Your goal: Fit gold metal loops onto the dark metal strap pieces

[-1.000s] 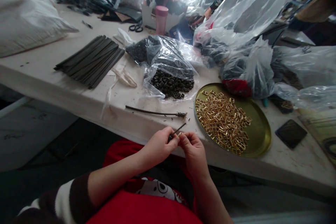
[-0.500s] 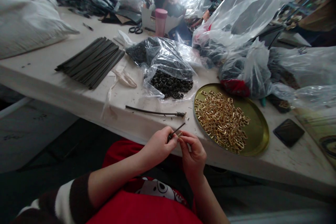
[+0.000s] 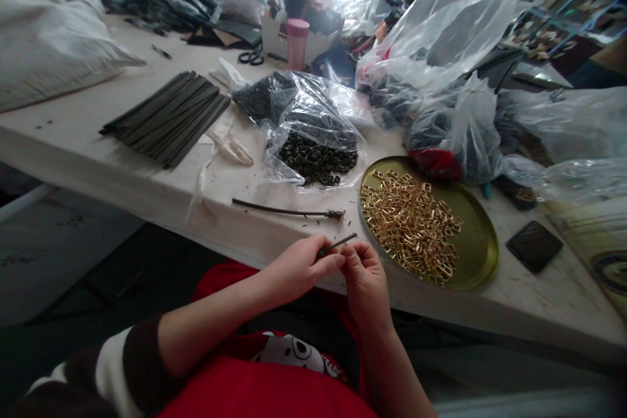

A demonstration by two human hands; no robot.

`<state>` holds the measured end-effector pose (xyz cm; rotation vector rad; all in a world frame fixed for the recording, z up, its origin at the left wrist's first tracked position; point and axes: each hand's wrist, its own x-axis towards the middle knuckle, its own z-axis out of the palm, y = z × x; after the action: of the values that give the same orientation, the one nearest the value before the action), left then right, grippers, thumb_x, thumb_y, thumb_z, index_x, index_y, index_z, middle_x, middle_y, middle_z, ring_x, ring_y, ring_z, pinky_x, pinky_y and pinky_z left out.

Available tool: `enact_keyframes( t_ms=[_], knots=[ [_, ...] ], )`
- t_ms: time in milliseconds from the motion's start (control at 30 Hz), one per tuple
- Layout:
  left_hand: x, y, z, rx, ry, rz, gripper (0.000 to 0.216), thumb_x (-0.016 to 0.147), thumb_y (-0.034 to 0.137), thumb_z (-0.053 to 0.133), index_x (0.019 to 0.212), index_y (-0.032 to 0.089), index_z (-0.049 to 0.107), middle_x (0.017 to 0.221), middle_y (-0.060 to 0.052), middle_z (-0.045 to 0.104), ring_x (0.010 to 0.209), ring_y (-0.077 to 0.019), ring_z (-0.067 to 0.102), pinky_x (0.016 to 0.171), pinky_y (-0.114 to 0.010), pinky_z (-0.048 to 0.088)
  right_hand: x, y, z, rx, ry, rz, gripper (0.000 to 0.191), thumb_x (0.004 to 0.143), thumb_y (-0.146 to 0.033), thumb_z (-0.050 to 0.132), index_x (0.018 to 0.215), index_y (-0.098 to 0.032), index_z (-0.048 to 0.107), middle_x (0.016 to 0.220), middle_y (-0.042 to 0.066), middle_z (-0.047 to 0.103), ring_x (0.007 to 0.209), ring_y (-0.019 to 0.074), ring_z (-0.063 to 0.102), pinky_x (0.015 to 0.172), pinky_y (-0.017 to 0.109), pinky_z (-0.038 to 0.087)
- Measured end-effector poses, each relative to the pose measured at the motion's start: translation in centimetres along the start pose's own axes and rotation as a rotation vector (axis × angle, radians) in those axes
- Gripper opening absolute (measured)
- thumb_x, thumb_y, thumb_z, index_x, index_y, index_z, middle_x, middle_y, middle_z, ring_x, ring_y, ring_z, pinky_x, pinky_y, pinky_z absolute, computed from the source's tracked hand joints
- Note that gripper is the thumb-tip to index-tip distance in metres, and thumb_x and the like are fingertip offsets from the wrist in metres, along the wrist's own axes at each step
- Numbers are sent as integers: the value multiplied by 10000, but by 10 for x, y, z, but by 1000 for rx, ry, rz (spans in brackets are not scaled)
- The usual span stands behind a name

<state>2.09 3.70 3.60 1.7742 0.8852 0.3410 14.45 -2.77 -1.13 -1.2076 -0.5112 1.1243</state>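
Currently, our L hand (image 3: 301, 268) pinches a dark strip (image 3: 345, 240) just beside the tray (image 3: 477, 235), prob. steadying it; our R hand (image 3: 366, 274) presses fingertips together alongside (can't tell on what). Gold buckles (image 3: 411, 228) fill part of the tray, prob. for quick reach.

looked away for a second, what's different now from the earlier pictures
The left hand and right hand shifted slightly right, toward the tray, as did the dark strip in the left grip. Nothing visibly grasped or released. Tray, gold pieces and strip bundle stayed put.
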Motion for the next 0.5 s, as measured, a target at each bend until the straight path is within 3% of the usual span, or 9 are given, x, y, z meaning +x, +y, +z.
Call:
enact_keyframes(
  t_ms=[100, 200, 500],
  knots=[
    [3, 9, -19, -10, -63, 25, 356, 878, 381, 285, 795, 145, 539, 676, 5, 527, 644, -125, 480, 588, -217, 358, 1, -11, 1, 127, 45, 10, 168, 690, -290, 685, 770, -212, 560, 644, -63, 573, 539, 62, 524, 548, 186, 445],
    [-1, 15, -29, 95, -69, 29, 274, 858, 330, 339, 778, 157, 536, 675, 16, 516, 634, -121, 465, 563, -209, 340, -1, -22, 4, 243, 42, 59, 207, 662, -283, 707, 824, -231, 589, 658, -67, 571, 524, 47, 521, 525, 169, 464],
    [-20, 15, -19, 243, -13, 54, 178, 812, 254, 416, 761, 177, 568, 724, 1, 567, 685, -140, 496, 598, -209, 357, -18, -24, 13, 343, 40, 149, 213, 622, -300, 732, 796, -242, 623, 634, -68, 574, 502, 45, 532, 511, 166, 495]
  ],
)
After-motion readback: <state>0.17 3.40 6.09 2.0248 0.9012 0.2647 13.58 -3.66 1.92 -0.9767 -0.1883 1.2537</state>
